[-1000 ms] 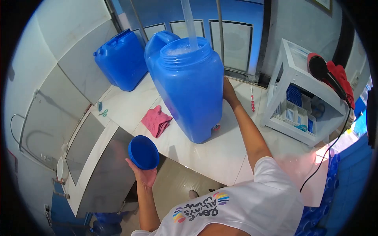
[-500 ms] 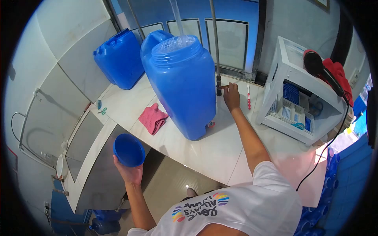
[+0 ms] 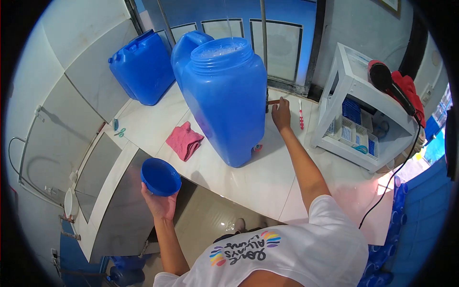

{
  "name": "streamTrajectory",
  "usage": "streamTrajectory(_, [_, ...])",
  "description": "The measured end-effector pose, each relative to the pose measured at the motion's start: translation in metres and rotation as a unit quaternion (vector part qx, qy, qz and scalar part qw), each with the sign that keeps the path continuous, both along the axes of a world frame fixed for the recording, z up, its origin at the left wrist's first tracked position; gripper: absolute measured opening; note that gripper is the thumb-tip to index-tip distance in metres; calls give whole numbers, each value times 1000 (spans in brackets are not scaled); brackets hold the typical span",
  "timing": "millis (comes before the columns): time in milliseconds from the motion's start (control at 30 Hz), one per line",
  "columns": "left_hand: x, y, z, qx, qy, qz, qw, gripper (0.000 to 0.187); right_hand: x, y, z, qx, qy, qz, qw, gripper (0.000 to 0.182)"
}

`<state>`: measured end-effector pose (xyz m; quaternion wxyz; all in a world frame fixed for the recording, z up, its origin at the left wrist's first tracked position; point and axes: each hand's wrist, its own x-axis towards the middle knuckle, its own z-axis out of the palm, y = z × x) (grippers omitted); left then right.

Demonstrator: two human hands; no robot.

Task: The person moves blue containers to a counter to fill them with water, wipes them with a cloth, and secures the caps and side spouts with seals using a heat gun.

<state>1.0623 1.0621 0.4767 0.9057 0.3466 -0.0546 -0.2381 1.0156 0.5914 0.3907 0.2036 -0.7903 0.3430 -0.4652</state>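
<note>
My left hand (image 3: 160,201) holds a round blue bowl-shaped cap (image 3: 161,177), its hollow side facing up, below the counter's front edge. With its fingers closed, my right hand (image 3: 281,115) grips the brownish valve handle (image 3: 273,102) on the upright metal pipe (image 3: 263,43). Between my hands a tall blue water container (image 3: 224,105) stands on the counter, its wide threaded mouth uncovered. A thin stream of water (image 3: 229,27) falls into that mouth, where the surface looks bubbly near the rim. A small red tap (image 3: 258,148) sits low on the container's right side.
A pink cloth (image 3: 184,141) lies left of the container. A second blue container (image 3: 142,69) stands behind it. To the right are a red-and-white toothbrush (image 3: 301,117) and a white shelf unit (image 3: 354,95) with a black hair dryer-like device (image 3: 389,86) and cord.
The water stream has thinned from a thick flow to a narrow trickle. My right hand stays at the valve handle, and my left hand still holds the cap, slightly shifted in view.
</note>
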Motion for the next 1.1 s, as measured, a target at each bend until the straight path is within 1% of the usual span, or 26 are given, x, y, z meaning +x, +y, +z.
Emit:
streamTrajectory(167, [10,-4,8,5,-17,-9,1000,68,6,7,19,-3,-17,14,1000,40])
streamTrajectory(300, [21,-6,10,-3,-22,-21,1000,68,11,6,25,-40,-19,31,999,34])
streamTrajectory(367, [30,-4,8,-22,-19,-39,999,71,14,5,27,-58,-25,37,997,32])
streamTrajectory(433, [35,-5,10,-23,-20,-38,999,70,14,6,32,-32,11,47,998,27])
streamTrajectory(467, [36,-6,12,-22,-21,-36,999,69,17,5,30,-34,12,46,998,27])
streamTrajectory(533, [41,-10,15,-15,-25,-37,999,68,21,2,27,-93,-21,47,994,24])
streamTrajectory(600, [45,-16,19,-7,-27,-35,999,67,23,1,28,-107,-16,49,993,24])
streamTrajectory(667, [50,-26,28,-11,-71,-62,995,64,26,-1,28,-121,-10,54,991,24])
streamTrajectory(733, [50,-41,47,-6,-82,-55,995,64,29,-1,26,-143,-4,48,989,24])
streamTrajectory(800, [54,-57,65,-44,-128,-75,988,64,28,3,31,-130,9,56,990,24])
streamTrajectory(833, [57,-65,73,-44,-126,-71,989,64,27,5,35,-118,19,59,991,25])
streamTrajectory(867, [59,-72,81,-36,-157,-75,984,65,27,7,37,-118,21,63,991,25])
streamTrajectory(933, [63,-88,96,-20,-201,-78,976,62,27,8,41,-111,-15,96,989,26])
streamTrajectory(1000, [68,-103,104,-37,-226,-91,969,59,25,11,45,-116,-10,99,988,26])
streamTrajectory(1033, [69,-112,109,-22,-237,-69,969,55,24,12,46,-118,-5,98,988,26])
streamTrajectory(1067, [66,-119,116,-24,-239,-68,968,55,23,11,45,-120,-6,99,988,26])
streamTrajectory(1100, [61,-127,124,-14,-248,-38,968,54,22,8,43,-153,16,88,984,27])
